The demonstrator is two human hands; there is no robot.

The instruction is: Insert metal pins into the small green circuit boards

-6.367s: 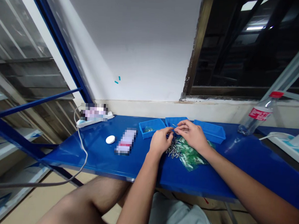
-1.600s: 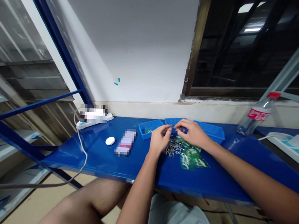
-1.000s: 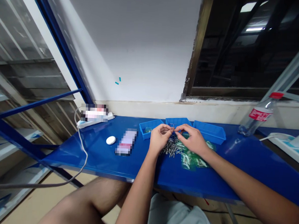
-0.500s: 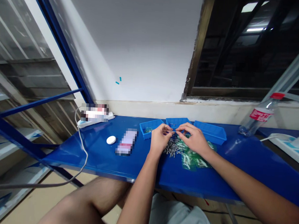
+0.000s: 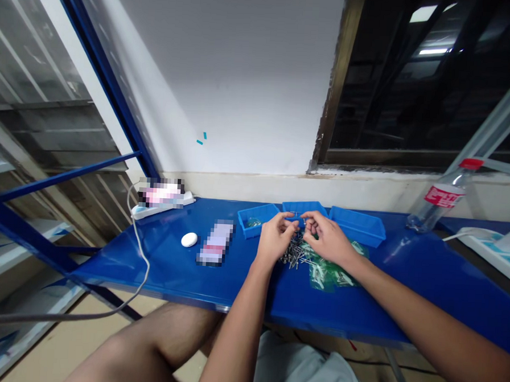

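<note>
Two grips hover close together: the left grip (image 5: 275,237) and the right grip (image 5: 327,239) curl their fingertips narrowly, a small gap between them, perhaps for fine handling. Any part there is too small to make out, so I cannot tell whether either holds one. Slim metal pieces (image 5: 293,257) lie heaped on the bench (image 5: 160,273) just below, presumably for easy reach; they look grey, shiny and rod-like, crossing at all angles. Green packets (image 5: 322,274) lie right of the heap, see-through with pale contents, partly beneath the right forearm (image 5: 386,288). A left tray (image 5: 251,233), middle tray (image 5: 303,206) and right tray (image 5: 359,224), all blue, line the far side, likely leaving the near side to the hands
</note>
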